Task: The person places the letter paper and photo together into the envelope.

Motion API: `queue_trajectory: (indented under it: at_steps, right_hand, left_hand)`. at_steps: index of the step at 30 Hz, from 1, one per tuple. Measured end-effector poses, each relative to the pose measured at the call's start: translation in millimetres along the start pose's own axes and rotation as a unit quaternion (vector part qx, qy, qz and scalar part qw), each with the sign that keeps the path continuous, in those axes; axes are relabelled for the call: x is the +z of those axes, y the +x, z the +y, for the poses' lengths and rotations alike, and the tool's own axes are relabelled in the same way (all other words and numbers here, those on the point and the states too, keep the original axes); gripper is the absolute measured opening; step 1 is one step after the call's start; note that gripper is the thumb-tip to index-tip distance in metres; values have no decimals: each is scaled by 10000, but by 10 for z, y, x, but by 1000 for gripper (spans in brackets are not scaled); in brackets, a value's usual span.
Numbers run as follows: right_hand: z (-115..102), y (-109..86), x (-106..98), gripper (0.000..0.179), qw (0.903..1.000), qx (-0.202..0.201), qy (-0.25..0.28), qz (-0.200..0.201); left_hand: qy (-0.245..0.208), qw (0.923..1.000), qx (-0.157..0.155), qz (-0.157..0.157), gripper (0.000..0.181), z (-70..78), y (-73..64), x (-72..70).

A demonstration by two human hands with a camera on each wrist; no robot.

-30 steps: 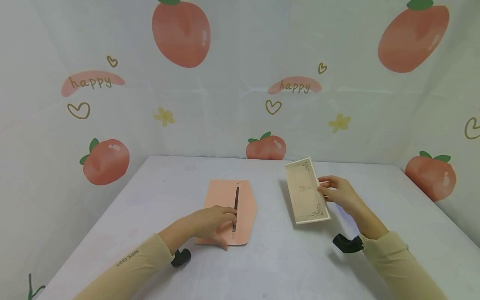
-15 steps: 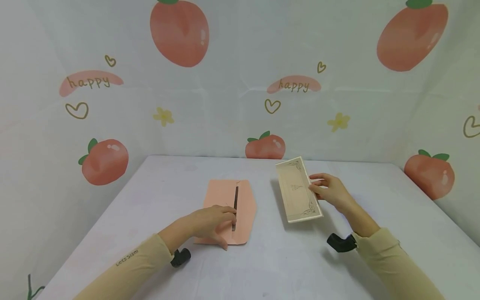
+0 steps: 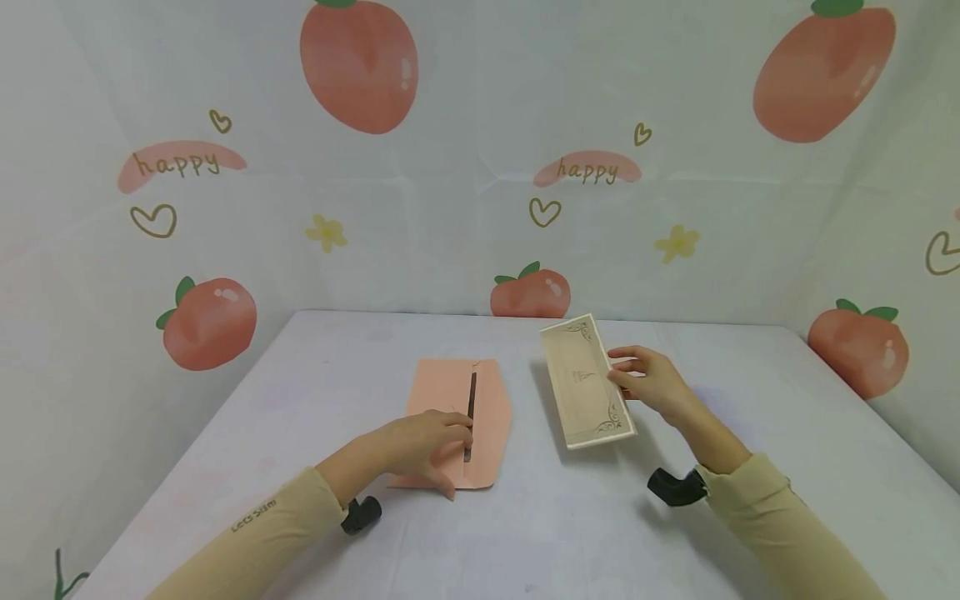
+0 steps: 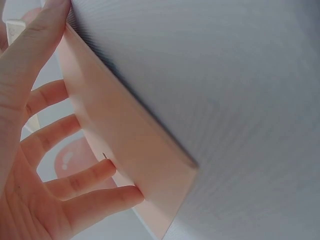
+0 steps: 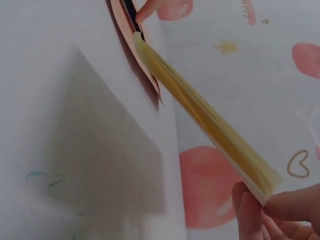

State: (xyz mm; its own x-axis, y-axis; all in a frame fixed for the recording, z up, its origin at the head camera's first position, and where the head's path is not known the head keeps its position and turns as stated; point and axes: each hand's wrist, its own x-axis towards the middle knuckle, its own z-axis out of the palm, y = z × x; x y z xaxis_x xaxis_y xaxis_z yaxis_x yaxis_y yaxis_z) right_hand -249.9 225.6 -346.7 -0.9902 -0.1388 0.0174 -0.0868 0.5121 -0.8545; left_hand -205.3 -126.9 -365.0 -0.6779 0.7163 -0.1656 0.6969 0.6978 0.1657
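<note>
A peach-pink envelope (image 3: pixel 491 417) with a narrow dark strip along its flap side lies flat on the table. My left hand (image 3: pixel 427 442) rests on it, fingers spread and fairly straight, thumb at the near edge; in the left wrist view the fingertips touch the envelope (image 4: pixel 125 145). To the right, my right hand (image 3: pixel 652 383) pinches the right edge of a cream folded card (image 3: pixel 581 379) with corner scrollwork and a small central motif. The card is tilted and raised off the table. From the right wrist, the card (image 5: pixel 200 110) shows its layered edge between thumb (image 5: pixel 295 202) and fingers.
A white-covered table (image 3: pixel 510 550) spreads under both hands. Behind it hangs a white cloth backdrop (image 3: pixel 450 217) printed with red fruit, hearts and flowers. A black camera mount (image 3: pixel 677 487) hangs below the right sleeve, another mount (image 3: pixel 362 515) below the left.
My right hand has carried the card leftward, closer to the envelope, slowing in the last half second. The left hand and the envelope stay put.
</note>
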Motion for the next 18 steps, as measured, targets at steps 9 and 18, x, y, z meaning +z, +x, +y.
queue_trajectory:
  at_steps: [9,18]
  right_hand:
    - [-48,-11,70,44,9998,-68,84,-140]
    - [-58,-4,145,47,9991,-190,304,-215]
  left_hand:
    - [-2,10000,22,-8,60,-5,3,2]
    - [-8,10000,35,21,61,-2,-3,2]
